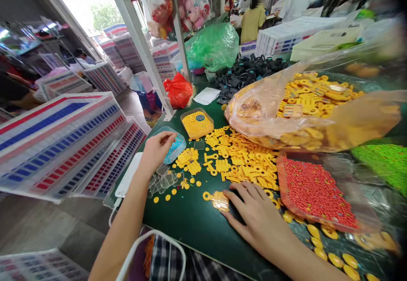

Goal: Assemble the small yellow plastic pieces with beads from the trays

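Blue round beads near the surface's left edge could scatter if the pinched left hand slips; right hand spread.

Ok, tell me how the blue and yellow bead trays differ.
A dark disc lies on the beads in the yellow tray; none shows in the blue tray. The left hand covers part of the blue tray; no hand covers the yellow tray. Both hold small beads and stand on the green tabletop.
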Demonstrator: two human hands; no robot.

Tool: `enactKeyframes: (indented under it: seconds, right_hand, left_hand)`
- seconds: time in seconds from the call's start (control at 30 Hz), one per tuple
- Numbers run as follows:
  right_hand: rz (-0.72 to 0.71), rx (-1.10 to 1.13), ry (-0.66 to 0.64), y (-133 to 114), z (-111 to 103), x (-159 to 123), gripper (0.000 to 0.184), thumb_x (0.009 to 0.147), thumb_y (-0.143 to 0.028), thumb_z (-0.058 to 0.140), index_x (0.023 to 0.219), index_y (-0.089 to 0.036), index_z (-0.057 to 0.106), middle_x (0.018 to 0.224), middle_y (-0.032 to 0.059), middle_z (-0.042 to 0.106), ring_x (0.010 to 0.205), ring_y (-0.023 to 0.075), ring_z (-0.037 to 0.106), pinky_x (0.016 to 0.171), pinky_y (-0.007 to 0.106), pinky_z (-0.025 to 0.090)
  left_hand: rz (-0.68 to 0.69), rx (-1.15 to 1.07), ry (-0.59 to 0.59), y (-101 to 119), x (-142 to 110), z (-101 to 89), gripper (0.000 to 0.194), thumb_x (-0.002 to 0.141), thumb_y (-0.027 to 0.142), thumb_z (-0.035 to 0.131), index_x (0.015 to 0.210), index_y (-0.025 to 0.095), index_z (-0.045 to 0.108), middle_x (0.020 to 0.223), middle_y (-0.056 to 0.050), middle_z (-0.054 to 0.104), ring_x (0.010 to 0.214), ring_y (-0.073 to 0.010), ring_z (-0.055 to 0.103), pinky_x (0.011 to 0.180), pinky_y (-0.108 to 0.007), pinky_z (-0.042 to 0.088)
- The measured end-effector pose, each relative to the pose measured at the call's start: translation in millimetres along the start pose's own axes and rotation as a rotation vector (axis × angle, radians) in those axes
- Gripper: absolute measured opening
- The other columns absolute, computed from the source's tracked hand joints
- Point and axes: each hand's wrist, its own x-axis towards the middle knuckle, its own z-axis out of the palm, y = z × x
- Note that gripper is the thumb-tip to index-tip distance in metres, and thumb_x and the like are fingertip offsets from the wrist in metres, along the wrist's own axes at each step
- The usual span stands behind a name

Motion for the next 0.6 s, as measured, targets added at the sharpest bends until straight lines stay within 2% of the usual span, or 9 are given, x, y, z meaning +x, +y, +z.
enactKeyframes:
  seconds: [0.13, 0.2, 0.3, 0.43, 0.6]
  right_hand:
    - [0.014, 0.006, 0.017, 1, 1, 0, 0.023, 0.092, -0.033, 0.051, 0.103, -0.02, 0.066, 0.101, 0.0098, 0.066, 0.094, 0.0254, 0.058, 0.085, 0.042, 0.045]
    - [0.025, 0.008, 0.024, 1, 1, 0, 0.022, 0.091, -0.035, 0.052, 0.101, -0.02, 0.066, 0.1, 0.0094, 0.066, 0.093, 0.0251, 0.058, 0.085, 0.042, 0.045]
    - [0.039, -0.002, 0.028, 1, 0, 1, 0.022, 0.09, -0.037, 0.054, 0.099, -0.021, 0.066, 0.099, 0.0093, 0.067, 0.092, 0.0252, 0.058, 0.084, 0.041, 0.045]
    - [0.06, -0.009, 0.015, 3, 0, 2, 0.022, 0.089, -0.037, 0.056, 0.097, -0.02, 0.066, 0.097, 0.009, 0.066, 0.092, 0.0255, 0.057, 0.082, 0.041, 0.044]
    - [0.073, -0.018, -0.005, 4, -2, 3, 0.023, 0.087, -0.04, 0.061, 0.096, -0.019, 0.066, 0.1, 0.0092, 0.066, 0.095, 0.0261, 0.057, 0.084, 0.04, 0.043]
  left_hand:
    - [0.059, 0.166, -0.347, -24, 36, -2.6, 0.028, 0.079, 0.034, 0.056, 0.093, 0.018, 0.074, 0.097, -0.006, 0.076, 0.088, -0.0232, 0.068, 0.082, -0.031, 0.052]
    - [0.064, 0.232, -0.434, -28, 44, 2.2, 0.028, 0.074, 0.033, 0.061, 0.093, 0.018, 0.075, 0.098, -0.006, 0.076, 0.088, -0.0237, 0.069, 0.082, -0.03, 0.052]
    - [0.052, 0.309, -0.458, -30, 50, 8.4, 0.031, 0.069, 0.033, 0.066, 0.095, 0.018, 0.075, 0.094, -0.006, 0.076, 0.085, -0.0243, 0.069, 0.077, -0.029, 0.052]
    - [0.046, 0.347, -0.453, -32, 54, 12.0, 0.026, 0.072, 0.036, 0.064, 0.085, 0.018, 0.076, 0.084, -0.006, 0.076, 0.078, -0.0246, 0.069, 0.07, -0.029, 0.049]
    - [0.031, 0.417, -0.362, -36, 54, 11.9, 0.024, 0.076, 0.041, 0.064, 0.081, 0.021, 0.077, 0.085, -0.006, 0.077, 0.079, -0.0251, 0.069, 0.068, -0.029, 0.046]
